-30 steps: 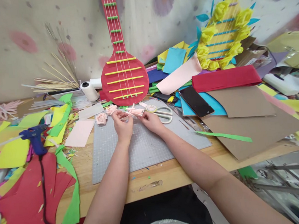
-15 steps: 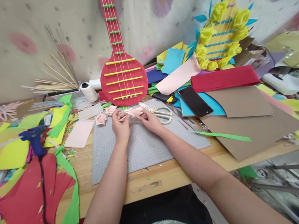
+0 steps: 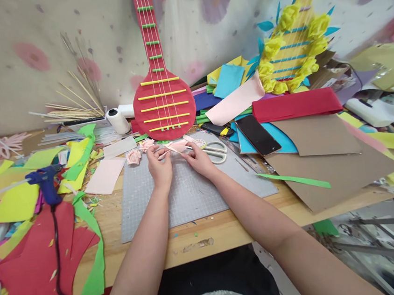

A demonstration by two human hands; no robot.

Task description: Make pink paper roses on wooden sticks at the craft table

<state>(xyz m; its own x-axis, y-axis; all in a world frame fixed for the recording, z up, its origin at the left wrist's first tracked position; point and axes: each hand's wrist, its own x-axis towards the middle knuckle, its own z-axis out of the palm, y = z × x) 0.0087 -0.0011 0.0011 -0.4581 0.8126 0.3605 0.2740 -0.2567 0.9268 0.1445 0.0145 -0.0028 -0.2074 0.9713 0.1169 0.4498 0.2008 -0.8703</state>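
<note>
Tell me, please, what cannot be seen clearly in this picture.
In the head view:
Pink paper: pinched parts, covered by left hand and right hand.
Scissors: blades, at least partly behind right hand.
Red guitar: neck top, cut off by upper edge.
Grey mat: printed marks, too small.

Hands (image 3: pixel 160 167): two
Rolled pink roses (image 3: pixel 133 157): two
Stringed instruments (image 3: pixel 285 63): two
Yellow crossbars (image 3: pixel 162 95) on red body (image 3: pixel 149 114): five
Green neck bars (image 3: pixel 149 26) in view: six
Scissors (image 3: pixel 216 152): one pair
Glue gun (image 3: pixel 48 184): one
Phone (image 3: pixel 258 134): one

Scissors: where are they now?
In the head view, the scissors lie on the grey cutting mat, toward its far edge, just to the right of the right hand.
</note>
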